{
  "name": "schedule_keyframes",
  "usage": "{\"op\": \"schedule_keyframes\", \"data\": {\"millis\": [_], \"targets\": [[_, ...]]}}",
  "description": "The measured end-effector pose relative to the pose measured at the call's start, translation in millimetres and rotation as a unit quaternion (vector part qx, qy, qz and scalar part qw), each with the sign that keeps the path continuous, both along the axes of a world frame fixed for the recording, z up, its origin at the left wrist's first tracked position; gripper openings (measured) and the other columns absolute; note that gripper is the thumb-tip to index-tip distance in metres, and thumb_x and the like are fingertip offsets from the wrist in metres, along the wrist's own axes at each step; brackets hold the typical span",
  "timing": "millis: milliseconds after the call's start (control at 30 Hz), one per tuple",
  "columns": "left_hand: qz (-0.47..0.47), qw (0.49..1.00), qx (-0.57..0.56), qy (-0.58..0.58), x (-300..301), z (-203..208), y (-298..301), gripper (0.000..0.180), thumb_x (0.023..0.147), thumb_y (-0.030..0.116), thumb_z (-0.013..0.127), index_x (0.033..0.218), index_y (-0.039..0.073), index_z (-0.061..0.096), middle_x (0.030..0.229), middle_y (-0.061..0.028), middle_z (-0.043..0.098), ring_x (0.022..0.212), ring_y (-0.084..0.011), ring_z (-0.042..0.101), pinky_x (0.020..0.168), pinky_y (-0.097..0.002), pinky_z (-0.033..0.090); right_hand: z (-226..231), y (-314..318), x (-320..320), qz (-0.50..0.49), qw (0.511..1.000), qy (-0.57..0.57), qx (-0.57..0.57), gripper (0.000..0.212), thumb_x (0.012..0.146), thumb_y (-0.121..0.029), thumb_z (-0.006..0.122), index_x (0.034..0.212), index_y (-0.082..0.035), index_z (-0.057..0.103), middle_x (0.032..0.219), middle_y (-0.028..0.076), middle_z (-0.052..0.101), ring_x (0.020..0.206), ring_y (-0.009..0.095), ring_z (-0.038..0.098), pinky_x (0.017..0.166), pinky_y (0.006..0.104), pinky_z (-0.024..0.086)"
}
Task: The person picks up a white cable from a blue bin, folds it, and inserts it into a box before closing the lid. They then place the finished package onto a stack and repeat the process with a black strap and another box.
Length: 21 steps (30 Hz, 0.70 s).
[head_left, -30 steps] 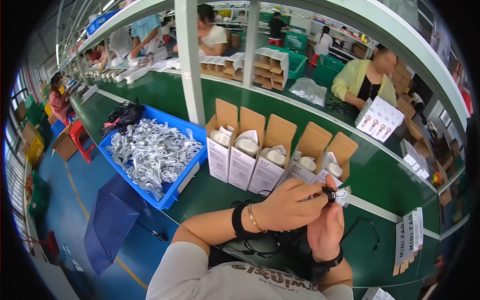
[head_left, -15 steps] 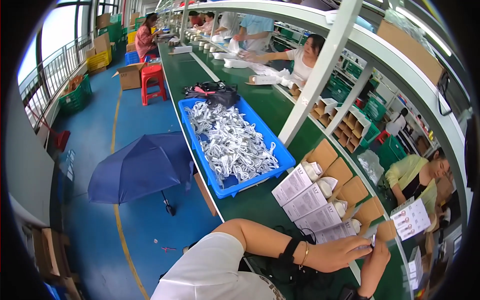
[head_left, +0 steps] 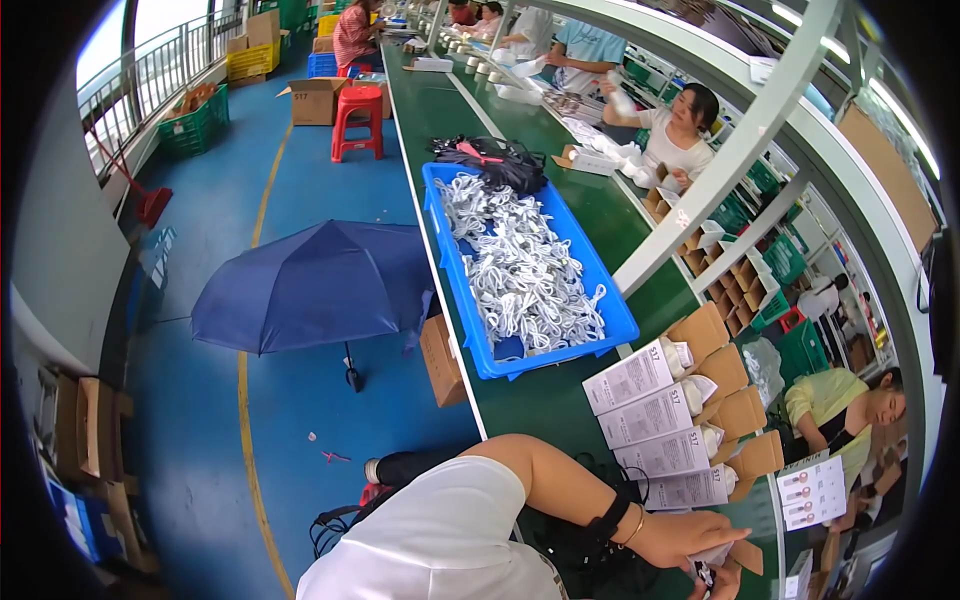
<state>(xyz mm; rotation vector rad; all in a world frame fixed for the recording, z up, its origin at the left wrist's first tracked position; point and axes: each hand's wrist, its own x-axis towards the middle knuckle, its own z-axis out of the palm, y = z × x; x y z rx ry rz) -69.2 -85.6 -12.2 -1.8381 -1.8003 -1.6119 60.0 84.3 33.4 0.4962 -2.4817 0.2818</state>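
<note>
My left hand [head_left: 682,538] reaches across from the lower middle, a dark band and a bracelet on its wrist. Its fingers bend over a small whitish piece [head_left: 711,556] at the mouth of a carton with a raised brown flap [head_left: 746,557]. Just below, my right hand [head_left: 724,582] is closed around the carton's near side, partly cut off by the lower edge. What lies between the left fingers is mostly hidden. Beyond the hands stands a row of several open white cartons [head_left: 660,450], each with a white wrapped item [head_left: 697,392] showing at its opening.
A blue tray [head_left: 615,325] heaped with bundled white cables [head_left: 530,280] sits on the green bench [head_left: 560,395]. Black bags [head_left: 500,160] lie behind it. An open blue umbrella [head_left: 315,285] is on the left floor. A slanted white post [head_left: 720,160] rises rightward; co-workers sit beyond.
The view has shifted, so the bench and tray appear farther right and higher. My hands have moved down from the small shiny piece at the fingertips to the carton with the brown flap.
</note>
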Motion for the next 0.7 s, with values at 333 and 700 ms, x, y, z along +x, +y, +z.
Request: {"op": "schedule_keyframes", "data": {"millis": [333,700], "targets": [[-0.062,0.991,0.098,-0.071,-3.3,-14.0,21.1,0.116,0.066,0.002,0.074,0.147,0.004,-0.008,0.118,-0.0209,0.043,0.111,-0.0375,0.045,0.098,-0.0391,0.035,61.4,-28.8,-7.9,0.07,0.995,-0.041,0.064,0.016,0.084,-0.006,0.062,0.1,-0.002,0.062,0.095,0.02,0.061,0.084,0.035,0.06,0.074,0.0376,0.049],[-0.085,0.989,0.055,-0.106,-2.3,-7.6,10.1,0.116,0.065,0.003,0.075,0.146,0.001,-0.008,0.12,-0.0229,0.042,0.116,-0.0383,0.044,0.1,-0.0392,0.034,65.0,-33.7,-15.2,0.005,0.992,-0.124,0.03,0.027,0.082,-0.005,0.065,0.109,-0.001,0.062,0.097,0.021,0.062,0.083,0.038,0.061,0.078,0.0415,0.049]]}}
